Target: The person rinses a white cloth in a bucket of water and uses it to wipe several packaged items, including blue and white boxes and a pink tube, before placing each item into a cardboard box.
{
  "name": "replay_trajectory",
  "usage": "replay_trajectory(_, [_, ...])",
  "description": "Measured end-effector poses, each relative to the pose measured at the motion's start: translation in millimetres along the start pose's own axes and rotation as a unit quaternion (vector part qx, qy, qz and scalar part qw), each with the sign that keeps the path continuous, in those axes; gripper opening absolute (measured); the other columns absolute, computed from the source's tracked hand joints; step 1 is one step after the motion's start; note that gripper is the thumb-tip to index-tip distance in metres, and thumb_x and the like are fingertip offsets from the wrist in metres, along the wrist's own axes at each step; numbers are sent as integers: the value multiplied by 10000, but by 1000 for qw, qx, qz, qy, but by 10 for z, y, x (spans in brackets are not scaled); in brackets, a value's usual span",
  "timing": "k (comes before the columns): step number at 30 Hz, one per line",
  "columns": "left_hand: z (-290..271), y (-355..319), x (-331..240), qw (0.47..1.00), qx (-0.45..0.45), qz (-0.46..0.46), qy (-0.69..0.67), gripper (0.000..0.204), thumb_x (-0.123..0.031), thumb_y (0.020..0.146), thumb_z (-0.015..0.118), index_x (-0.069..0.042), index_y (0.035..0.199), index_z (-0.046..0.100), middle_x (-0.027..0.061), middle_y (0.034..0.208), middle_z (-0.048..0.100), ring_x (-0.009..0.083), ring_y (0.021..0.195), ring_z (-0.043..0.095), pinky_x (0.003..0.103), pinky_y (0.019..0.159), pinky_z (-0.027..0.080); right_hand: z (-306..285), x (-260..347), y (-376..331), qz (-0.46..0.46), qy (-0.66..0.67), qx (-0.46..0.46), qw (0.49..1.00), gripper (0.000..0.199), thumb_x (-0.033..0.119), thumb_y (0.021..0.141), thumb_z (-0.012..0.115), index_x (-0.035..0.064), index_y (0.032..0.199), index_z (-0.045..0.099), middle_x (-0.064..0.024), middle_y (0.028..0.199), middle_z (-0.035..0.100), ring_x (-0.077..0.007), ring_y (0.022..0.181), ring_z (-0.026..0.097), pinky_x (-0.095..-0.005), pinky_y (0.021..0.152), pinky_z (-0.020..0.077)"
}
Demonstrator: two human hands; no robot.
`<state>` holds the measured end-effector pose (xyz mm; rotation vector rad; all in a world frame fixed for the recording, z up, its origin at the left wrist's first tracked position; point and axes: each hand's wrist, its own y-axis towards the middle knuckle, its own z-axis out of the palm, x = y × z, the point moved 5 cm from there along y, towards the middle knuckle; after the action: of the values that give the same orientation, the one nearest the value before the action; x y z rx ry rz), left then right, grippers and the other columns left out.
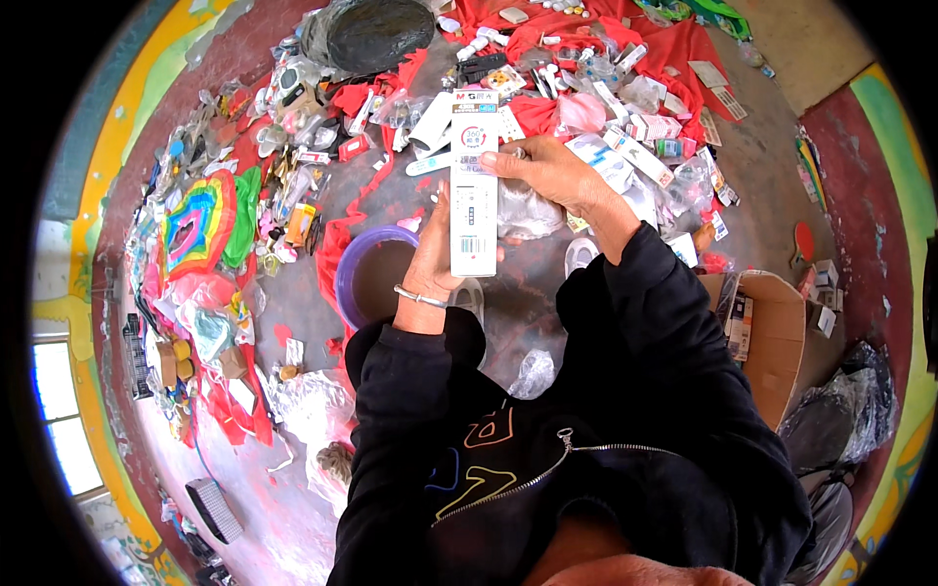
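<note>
A long, narrow white carton (474, 220) with printed panels stands lengthwise in front of me, held between both hands. My left hand (430, 256), with a silver bangle at its wrist, grips the lower left side of the carton; most of its fingers are hidden behind it. From the right, my right hand (559, 176) closes on the upper part, its thumb pressed on the front face. Beneath the hands, a crumpled clear plastic bag (528, 213) lies on the floor. A purple-rimmed tub (344, 278) sits just left of my left hand.
Mixed small packages, plastic and red cloth (674, 59) cover the floor ahead. A rainbow-striped piece (200, 223) lies at left, a dark round basin (379, 37) at the far side. To my right stands an open cardboard box (777, 337), with a dark plastic bag (845, 410) beside it.
</note>
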<state>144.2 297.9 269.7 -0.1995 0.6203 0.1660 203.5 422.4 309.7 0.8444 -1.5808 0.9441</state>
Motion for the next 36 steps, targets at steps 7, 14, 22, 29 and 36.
replay_trajectory(7, [65, 28, 29, 994, 7, -7, 110, 569, -526, 876, 308, -68, 1198, 410, 144, 989, 589, 227, 705, 622, 284, 563, 515, -752, 302, -216, -217, 86, -401, 886, 402, 375, 826, 556, -10, 712, 560, -77, 613, 570, -79, 562, 493, -239, 509, 383])
replay_trajectory(14, [-63, 78, 129, 983, -71, -12, 171, 585, -545, 862, 326, -32, 1101, 475, 137, 892, 601, 195, 656, 608, 293, 532, 503, -68, 437, -46, -370, -393, -320, 779, 203, 207, 725, 607, 49, 825, 528, -84, 809, 489, -257, 696, 557, -365, 535, 473])
replay_trajectory(22, [-165, 55, -146, 994, -90, 35, 53, 541, -497, 900, 287, -41, 1116, 479, 108, 992, 566, 209, 862, 574, 338, 754, 479, 660, 399, -607, -399, -276, -23, 874, 199, 182, 730, 620, 46, 804, 496, -90, 828, 478, -296, 682, 536, -355, 519, 444])
replay_trajectory(29, [-133, 19, -194, 989, -77, 50, 112, 572, -504, 890, 312, -18, 1149, 466, 104, 974, 576, 219, 837, 578, 339, 724, 490, 671, 372, -636, -444, -330, 50, 831, 157, 116, 659, 618, 64, 769, 519, -51, 813, 490, -214, 640, 551, -320, 499, 448])
replay_trajectory(36, [-198, -29, -26, 998, 19, -30, 56, 596, -532, 851, 379, -20, 1143, 470, 118, 908, 589, 202, 739, 598, 316, 632, 510, -165, 441, -385, -399, -330, -314, 796, 140, 149, 664, 625, 94, 783, 576, -66, 784, 565, -246, 632, 579, -343, 506, 468])
